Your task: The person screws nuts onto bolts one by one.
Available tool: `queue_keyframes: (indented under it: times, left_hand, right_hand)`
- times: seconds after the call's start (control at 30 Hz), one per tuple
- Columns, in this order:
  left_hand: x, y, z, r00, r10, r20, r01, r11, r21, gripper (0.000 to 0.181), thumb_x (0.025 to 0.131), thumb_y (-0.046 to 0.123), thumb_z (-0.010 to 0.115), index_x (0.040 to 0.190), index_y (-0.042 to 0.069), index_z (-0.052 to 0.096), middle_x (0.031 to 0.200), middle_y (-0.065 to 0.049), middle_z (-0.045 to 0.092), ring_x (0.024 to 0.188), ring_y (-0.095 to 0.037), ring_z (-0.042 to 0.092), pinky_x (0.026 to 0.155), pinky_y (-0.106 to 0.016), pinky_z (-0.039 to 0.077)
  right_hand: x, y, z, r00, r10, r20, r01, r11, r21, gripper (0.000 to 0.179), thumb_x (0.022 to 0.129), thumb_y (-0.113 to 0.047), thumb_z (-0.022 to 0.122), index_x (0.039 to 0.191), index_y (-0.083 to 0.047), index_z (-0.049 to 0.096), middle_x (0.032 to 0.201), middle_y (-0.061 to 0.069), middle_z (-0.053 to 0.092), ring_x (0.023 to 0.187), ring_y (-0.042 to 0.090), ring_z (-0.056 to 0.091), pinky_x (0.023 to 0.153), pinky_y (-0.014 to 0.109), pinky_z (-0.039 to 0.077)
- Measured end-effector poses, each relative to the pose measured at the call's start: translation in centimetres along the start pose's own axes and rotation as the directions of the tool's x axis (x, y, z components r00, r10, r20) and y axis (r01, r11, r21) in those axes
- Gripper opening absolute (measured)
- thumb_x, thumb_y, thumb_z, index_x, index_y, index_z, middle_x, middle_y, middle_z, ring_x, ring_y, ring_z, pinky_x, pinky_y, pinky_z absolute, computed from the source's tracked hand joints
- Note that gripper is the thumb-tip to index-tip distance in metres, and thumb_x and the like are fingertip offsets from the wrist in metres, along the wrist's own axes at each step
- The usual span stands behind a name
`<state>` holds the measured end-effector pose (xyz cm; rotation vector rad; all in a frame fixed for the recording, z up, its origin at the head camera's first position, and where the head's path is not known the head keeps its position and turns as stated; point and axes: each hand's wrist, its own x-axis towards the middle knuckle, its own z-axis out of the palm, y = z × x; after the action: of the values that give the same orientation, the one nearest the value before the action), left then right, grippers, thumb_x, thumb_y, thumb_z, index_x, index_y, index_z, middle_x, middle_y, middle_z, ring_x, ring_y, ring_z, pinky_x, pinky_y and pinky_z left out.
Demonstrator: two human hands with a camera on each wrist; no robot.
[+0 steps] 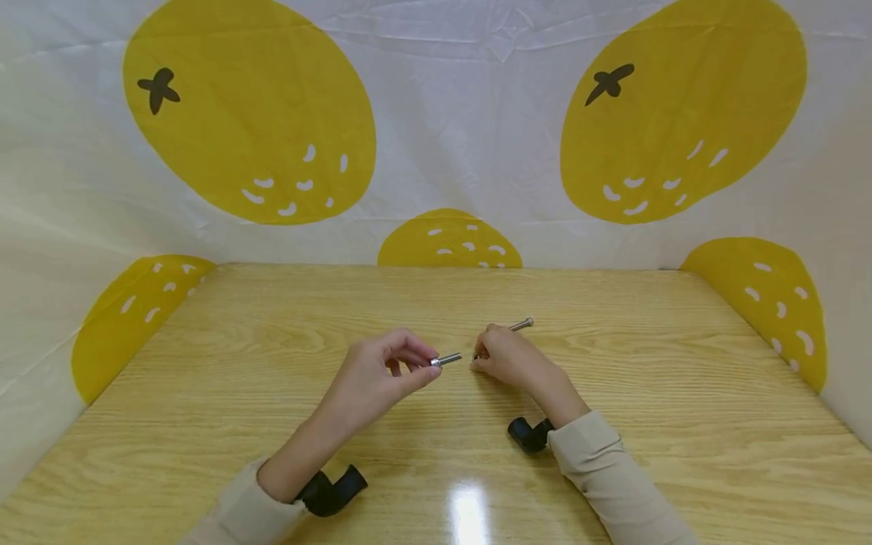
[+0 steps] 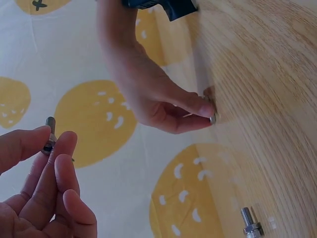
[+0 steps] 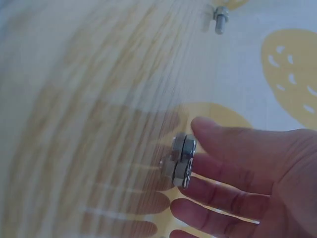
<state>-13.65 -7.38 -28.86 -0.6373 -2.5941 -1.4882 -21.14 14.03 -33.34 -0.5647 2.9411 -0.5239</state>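
Observation:
In the head view my left hand pinches a short silver bolt between thumb and fingertips, raised over the table with its shank pointing right. The left wrist view shows the same bolt near its fingertips. My right hand is low at the tabletop, pinching a small silver nut between thumb and forefinger. Two hex nuts appear side by side at the fingers in the right wrist view. Behind that hand a second bolt sticks out, its near end hidden.
A bolt with a nut on it rests on the table at the edge of the left wrist view. The wood-grain table is glossy and reflects the hand. A white cloth with yellow fruit prints hangs behind. Black wrist mounts hang under both sleeves.

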Motion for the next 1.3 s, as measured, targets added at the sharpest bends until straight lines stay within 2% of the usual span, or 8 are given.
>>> queue_keyframes:
  times: [0.47,0.6,0.7,0.83,0.9,1.0,1.13,1.3]
  left_hand:
    - [-0.3,0.0,0.1,0.999,0.043,0.006,-0.044,0.999,0.03,0.012,0.079,0.018,0.074,0.088,0.015,0.066,0.078,0.007,0.069,0.069,-0.004,0.059,0.061,-0.021,0.046]
    - [-0.3,-0.1,0.0,0.999,0.036,0.009,-0.037,0.999,0.037,0.011,0.08,0.018,0.074,0.088,0.015,0.066,0.078,0.007,0.068,0.069,-0.004,0.059,0.061,-0.021,0.046]
    - [-0.3,-0.2,0.0,0.999,0.031,0.007,-0.032,0.999,0.041,0.011,0.08,0.018,0.074,0.088,0.015,0.066,0.078,0.007,0.069,0.069,-0.004,0.059,0.062,-0.021,0.046]
    - [-0.2,-0.2,-0.1,1.0,0.023,-0.002,-0.023,0.999,0.043,0.011,0.08,0.018,0.074,0.088,0.015,0.067,0.078,0.007,0.069,0.069,-0.005,0.058,0.062,-0.021,0.046]
    - [-0.2,-0.2,-0.1,1.0,0.021,-0.004,-0.021,0.999,0.043,0.011,0.08,0.019,0.074,0.088,0.016,0.067,0.078,0.008,0.069,0.068,-0.005,0.058,0.062,-0.022,0.046]
    - [-0.1,-0.3,-0.1,1.0,0.026,-0.002,-0.026,0.999,0.041,0.011,0.08,0.021,0.073,0.088,0.016,0.067,0.078,0.008,0.069,0.068,-0.005,0.058,0.062,-0.022,0.046]
    - [0.0,-0.2,-0.1,0.999,0.037,0.002,-0.037,0.999,0.038,0.011,0.081,0.021,0.073,0.089,0.016,0.067,0.079,0.007,0.069,0.068,-0.005,0.058,0.061,-0.022,0.045]
    - [0.0,0.0,0.0,0.999,0.043,0.005,-0.043,0.999,0.025,0.012,0.082,0.022,0.072,0.091,0.015,0.067,0.08,0.006,0.07,0.068,-0.005,0.058,0.061,-0.022,0.046]
  right_hand:
    - [0.2,-0.1,0.4,0.999,-0.033,0.011,0.034,0.994,-0.107,0.012,0.085,-0.015,0.067,0.079,-0.005,0.064,0.08,0.004,0.054,0.071,0.015,0.05,0.065,0.029,0.045]
    - [0.0,0.0,0.4,0.998,-0.064,-0.018,0.061,0.99,-0.128,0.013,0.084,-0.018,0.067,0.078,-0.006,0.065,0.079,0.003,0.054,0.072,0.017,0.049,0.068,0.032,0.045]
    - [-0.4,-0.1,0.1,0.996,-0.077,-0.052,0.074,0.995,-0.061,0.012,0.083,-0.018,0.066,0.081,-0.006,0.065,0.08,0.002,0.055,0.074,0.016,0.05,0.07,0.031,0.045]
    - [-1.4,-0.4,-0.9,0.992,-0.086,-0.091,0.095,0.99,0.106,0.009,0.085,-0.015,0.064,0.087,-0.006,0.064,0.084,0.002,0.058,0.077,0.014,0.051,0.07,0.029,0.046]
    - [-2.0,-0.6,-1.4,0.986,-0.107,-0.125,0.13,0.973,0.193,0.008,0.086,-0.014,0.063,0.088,-0.007,0.063,0.084,0.002,0.06,0.077,0.014,0.052,0.071,0.029,0.047]
    - [-3.1,-1.0,-2.1,0.97,-0.148,-0.192,0.203,0.93,0.307,0.007,0.087,-0.014,0.063,0.091,-0.008,0.063,0.084,0.001,0.062,0.078,0.013,0.054,0.071,0.027,0.048]
    - [-4.8,-1.5,-2.7,0.958,-0.162,-0.236,0.255,0.859,0.443,0.01,0.088,-0.018,0.064,0.096,-0.012,0.062,0.081,-0.004,0.063,0.082,0.011,0.057,0.076,0.029,0.048]
    - [-6.6,-1.8,-3.0,0.954,-0.175,-0.242,0.288,0.752,0.593,0.015,0.091,-0.02,0.061,0.102,-0.011,0.058,0.076,-0.004,0.066,0.096,0.011,0.058,0.087,0.035,0.046]
